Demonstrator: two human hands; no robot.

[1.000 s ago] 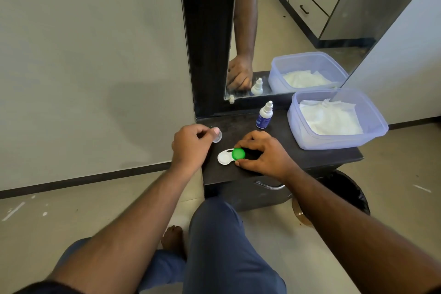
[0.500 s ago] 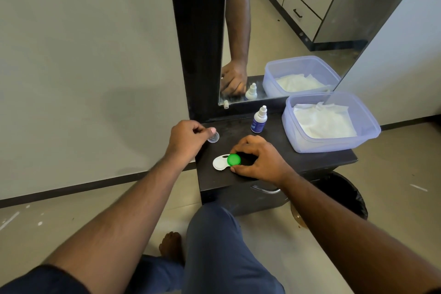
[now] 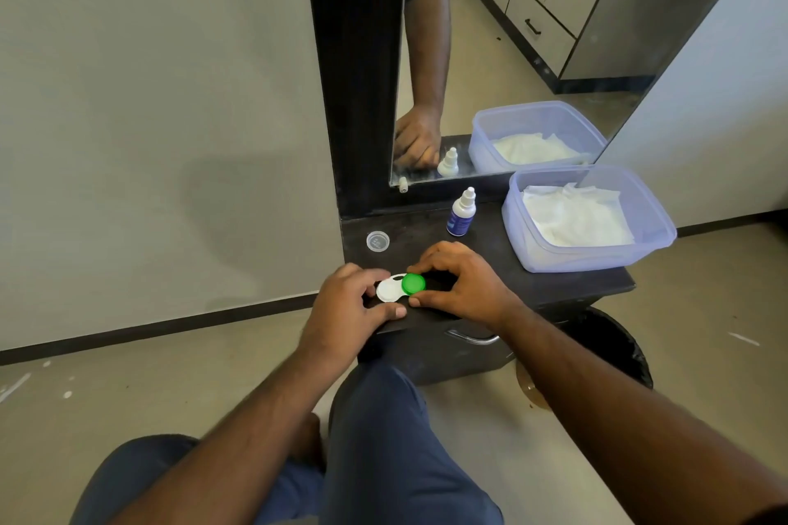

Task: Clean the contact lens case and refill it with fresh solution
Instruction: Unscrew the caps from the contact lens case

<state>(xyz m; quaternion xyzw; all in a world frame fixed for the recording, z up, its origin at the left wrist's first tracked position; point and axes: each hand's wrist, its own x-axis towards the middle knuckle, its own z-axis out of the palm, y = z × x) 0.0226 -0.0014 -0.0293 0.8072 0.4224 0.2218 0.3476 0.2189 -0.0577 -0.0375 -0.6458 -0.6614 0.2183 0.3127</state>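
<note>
On the dark desk (image 3: 533, 281), the clear cap (image 3: 378, 241) now lies by itself near the back left corner; the left hand (image 3: 349, 311) has let it go and returned to the contact lens case (image 3: 394, 290), fingers curled at its white end. The right hand (image 3: 464, 286) pinches the green-capped end, so that lid likely comes off next. Behind stand a solution bottle (image 3: 460, 213), a tissue-filled tub (image 3: 656, 243) and a wall mirror (image 3: 511, 55).

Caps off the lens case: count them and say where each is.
1. A clear cap lies on the tabletop's back left, apart from the case. The green cap is on the case. Hands may hide more.
</note>
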